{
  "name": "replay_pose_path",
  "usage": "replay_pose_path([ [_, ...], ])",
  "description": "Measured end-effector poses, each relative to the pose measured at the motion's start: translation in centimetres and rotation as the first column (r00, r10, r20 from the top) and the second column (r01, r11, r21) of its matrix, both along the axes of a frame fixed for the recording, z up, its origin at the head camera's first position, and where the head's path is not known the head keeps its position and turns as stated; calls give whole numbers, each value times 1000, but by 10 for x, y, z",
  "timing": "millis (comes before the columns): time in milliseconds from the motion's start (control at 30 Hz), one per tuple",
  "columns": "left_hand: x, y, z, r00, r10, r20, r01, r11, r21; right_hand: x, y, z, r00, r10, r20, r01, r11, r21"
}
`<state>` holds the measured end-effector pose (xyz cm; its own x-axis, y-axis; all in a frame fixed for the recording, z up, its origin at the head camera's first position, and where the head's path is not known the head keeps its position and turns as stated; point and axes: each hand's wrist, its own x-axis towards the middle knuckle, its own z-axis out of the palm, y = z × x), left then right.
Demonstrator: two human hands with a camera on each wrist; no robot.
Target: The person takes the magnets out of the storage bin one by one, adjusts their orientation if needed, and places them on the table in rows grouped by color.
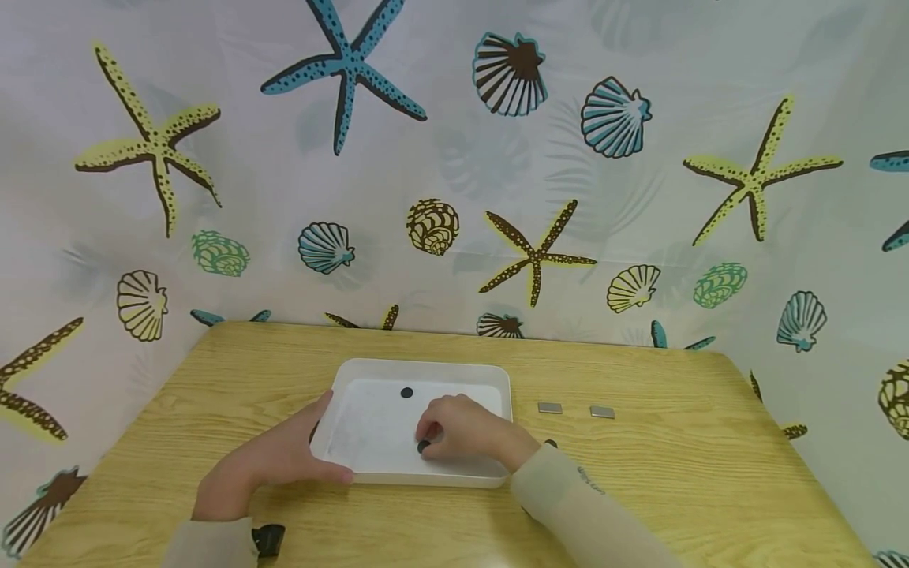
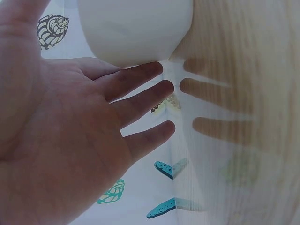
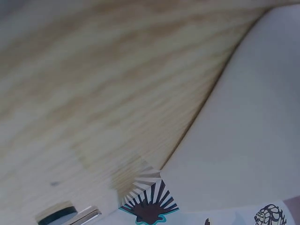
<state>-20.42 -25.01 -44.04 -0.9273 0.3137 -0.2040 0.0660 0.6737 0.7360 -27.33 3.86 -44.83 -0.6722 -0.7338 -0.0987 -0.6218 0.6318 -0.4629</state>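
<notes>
A shallow white rectangular tray [image 1: 419, 478] stands on the wooden table. My left hand [image 1: 287, 450] is at its left end, thumb along the front rim; in the left wrist view its fingers [image 2: 145, 101] are straight and spread beside the tray's white outer wall [image 2: 140, 28]. My right hand [image 1: 465, 430] reaches inside over the right half, pinching a small black disc [image 1: 424, 446] between thumb and fingers close over the tray floor. A second black disc [image 1: 407, 392] lies near the tray's back. The right wrist view shows the tray's wall but not the right fingers.
Right of the tray, two small grey rectangular pieces, one nearer [image 1: 550, 408] and one farther [image 1: 602, 412], lie on the wooden table [image 1: 682, 465]. Another black disc [image 1: 551, 443] is partly covered by the right sleeve. A shell-patterned curtain [image 1: 426, 173] surrounds the table.
</notes>
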Motion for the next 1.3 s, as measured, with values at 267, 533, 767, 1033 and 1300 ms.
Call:
replay_pose_path([
  [267, -1, 3, 1, 1000, -13, 4, 13, 1000, -3, 1, 0, 2, 1000, 8, 2, -8, 1000, 10],
  [533, -1, 5, 2, 1000, -23, 16, 23, 1000, 6, -1, 2, 2, 998, 47, -41, -46, 998, 40],
  [767, -1, 5, 4, 999, 7, 34, -6, 1000, -27, -5, 3, 13, 994, 55, -92, -50, 997, 57],
  [1033, -1, 4, 3, 999, 14, 47, -11, 999, -50, -5, 4, 26, 994, 51, -97, -45, 997, 65],
  [1300, -1, 4, 2, 998, 13, 58, -11, 999, -39, -7, 14, 29, 997, 18, -73, -15, 999, 39],
])
